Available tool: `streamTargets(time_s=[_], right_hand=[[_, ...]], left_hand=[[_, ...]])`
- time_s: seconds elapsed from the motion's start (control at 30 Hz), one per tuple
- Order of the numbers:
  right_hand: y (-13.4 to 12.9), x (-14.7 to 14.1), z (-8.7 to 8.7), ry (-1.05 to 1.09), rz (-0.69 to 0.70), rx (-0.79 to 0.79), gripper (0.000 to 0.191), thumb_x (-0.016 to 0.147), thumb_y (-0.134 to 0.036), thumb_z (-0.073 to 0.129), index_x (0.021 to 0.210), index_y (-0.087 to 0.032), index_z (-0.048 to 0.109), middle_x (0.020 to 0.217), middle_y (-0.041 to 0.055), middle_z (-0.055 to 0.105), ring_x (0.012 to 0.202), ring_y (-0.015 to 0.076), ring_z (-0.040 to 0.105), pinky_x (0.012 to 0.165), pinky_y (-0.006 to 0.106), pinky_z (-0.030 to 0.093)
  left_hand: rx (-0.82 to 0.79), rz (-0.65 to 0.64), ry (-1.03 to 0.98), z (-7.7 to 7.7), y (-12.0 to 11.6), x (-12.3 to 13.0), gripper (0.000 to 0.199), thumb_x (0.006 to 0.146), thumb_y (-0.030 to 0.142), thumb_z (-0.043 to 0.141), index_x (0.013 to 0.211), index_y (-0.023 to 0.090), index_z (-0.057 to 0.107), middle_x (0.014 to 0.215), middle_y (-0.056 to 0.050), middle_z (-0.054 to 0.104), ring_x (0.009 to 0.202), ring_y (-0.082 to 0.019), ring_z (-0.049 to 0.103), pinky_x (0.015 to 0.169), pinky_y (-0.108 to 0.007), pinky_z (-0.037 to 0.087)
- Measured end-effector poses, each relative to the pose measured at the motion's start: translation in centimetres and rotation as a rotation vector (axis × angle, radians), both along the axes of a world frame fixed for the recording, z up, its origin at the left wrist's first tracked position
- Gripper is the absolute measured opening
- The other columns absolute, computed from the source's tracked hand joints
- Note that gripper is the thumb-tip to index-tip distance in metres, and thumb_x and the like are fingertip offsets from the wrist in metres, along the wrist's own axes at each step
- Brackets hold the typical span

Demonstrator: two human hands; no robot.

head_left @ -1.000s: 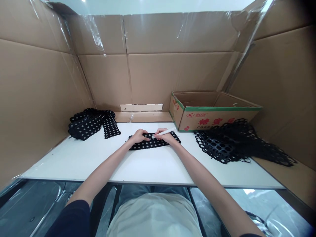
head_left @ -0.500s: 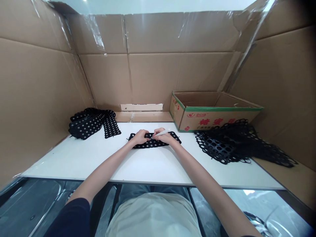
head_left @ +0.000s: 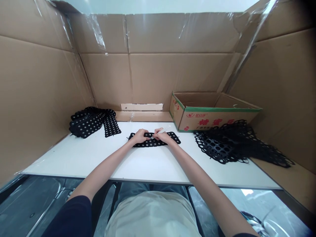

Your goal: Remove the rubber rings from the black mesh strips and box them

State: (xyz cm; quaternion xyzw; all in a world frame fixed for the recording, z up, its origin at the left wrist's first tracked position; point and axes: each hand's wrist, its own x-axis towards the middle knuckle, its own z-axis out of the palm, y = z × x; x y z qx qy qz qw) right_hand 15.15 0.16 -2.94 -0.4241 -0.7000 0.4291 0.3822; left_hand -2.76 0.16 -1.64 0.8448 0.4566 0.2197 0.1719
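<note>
A black strip of fabric with pale dots [head_left: 144, 144] lies flat across the middle of the white table. My left hand [head_left: 140, 136] rests on its left half, thumb and fingers closed on the cloth. Just to the right, my right hand [head_left: 160, 135] is closed around a slim white pen-like tool [head_left: 162, 131], whose lower end points down to the strip between the two hands. The exact tip of the tool is too small to make out.
At the back left of the table [head_left: 86, 158] lies a heap of dotted black fabric [head_left: 87, 124]. An open cardboard box with green edges [head_left: 197, 119] stands at the back right, black netting [head_left: 227, 144] in front. Cardboard walls [head_left: 177, 75] surround the table.
The white tool in my right hand has tilted a little and shows less of its length. Both hands keep nearly the same place on the strip.
</note>
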Motion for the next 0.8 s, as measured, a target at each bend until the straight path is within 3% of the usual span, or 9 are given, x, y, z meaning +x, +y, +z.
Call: streamTargets(time_s=[0.53, 0.8], right_hand=[[-0.29, -0.28, 0.66, 0.03, -0.024, -0.067, 0.021, 0.054, -0.014, 0.05, 0.041, -0.019, 0.034, 0.033, -0.0073, 0.033, 0.037, 0.0062, 0.027, 0.04, 0.022, 0.019], [-0.39, -0.3, 0.6, 0.017, -0.02, -0.046, 0.022, 0.055, -0.015, 0.05, 0.04, -0.018, 0.033, 0.033, -0.007, 0.033, 0.037, 0.0058, 0.028, 0.04, 0.022, 0.018]], left_hand=[[-0.088, 0.026, -0.115, -0.23, 0.39, -0.02, 0.019, 0.06, 0.031, 0.062, 0.063, 0.012, 0.06, 0.053, 0.005, 0.044, 0.057, -0.011, 0.04, 0.055, -0.022, 0.028], [-0.117, 0.044, -0.166, -0.5, 0.38, 0.16, 0.017, 0.06, 0.03, 0.06, 0.06, 0.012, 0.059, 0.052, 0.005, 0.046, 0.055, -0.011, 0.041, 0.054, -0.023, 0.029]])
